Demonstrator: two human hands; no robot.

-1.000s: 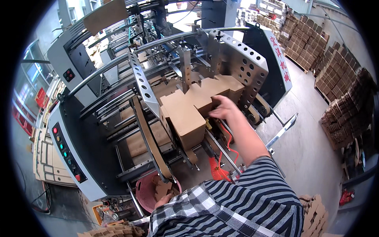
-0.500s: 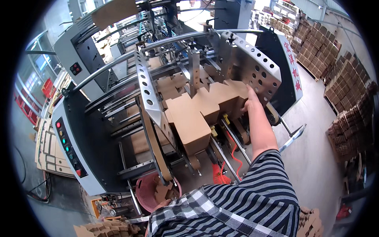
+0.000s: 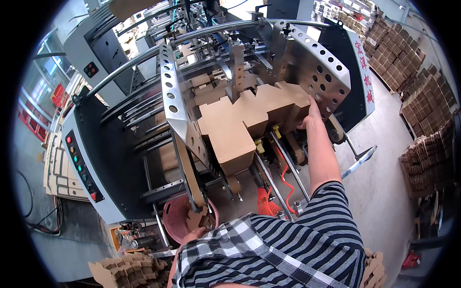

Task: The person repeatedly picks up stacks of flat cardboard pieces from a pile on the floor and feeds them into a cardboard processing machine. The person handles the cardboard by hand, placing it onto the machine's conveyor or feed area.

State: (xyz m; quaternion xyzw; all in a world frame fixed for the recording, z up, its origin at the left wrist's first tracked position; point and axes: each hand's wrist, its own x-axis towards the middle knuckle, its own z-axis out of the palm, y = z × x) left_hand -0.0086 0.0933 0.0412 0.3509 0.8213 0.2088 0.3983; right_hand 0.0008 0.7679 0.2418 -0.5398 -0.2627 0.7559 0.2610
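At the far left, flat cardboard sheets (image 3: 57,165) lie stacked on the floor beside the machine (image 3: 120,144). Its grey side panel carries a column of coloured buttons (image 3: 80,168). Low down, a pink bucket (image 3: 175,218) holds cardboard scraps, and the left hand (image 3: 192,235) shows just at its near edge, mostly hidden by the checked sleeve; I cannot tell whether it is clenched or released. A perforated metal guide (image 3: 175,101) runs from the top toward the bucket, standing on edge just left of the blanks.

The stack of blanks (image 3: 240,125), brown folded carton pieces, sits in the middle of the machine's feeder, between that guide and a second perforated plate (image 3: 317,72) on the right. The stack's long axis runs from lower left to upper right in the view; its near end points down toward the person and its far end reaches the right plate. It lies tilted, the near end lower.

The right hand (image 3: 312,113) reaches up from the striped sleeve and lies against the stack's far right end, fingers curled onto the cardboard edge, pressing or grasping it there just beside the plate. An orange coiled hose (image 3: 269,204) hangs below the feeder rails. At the far right, bundles of cartons (image 3: 422,110) stand stacked on the floor.
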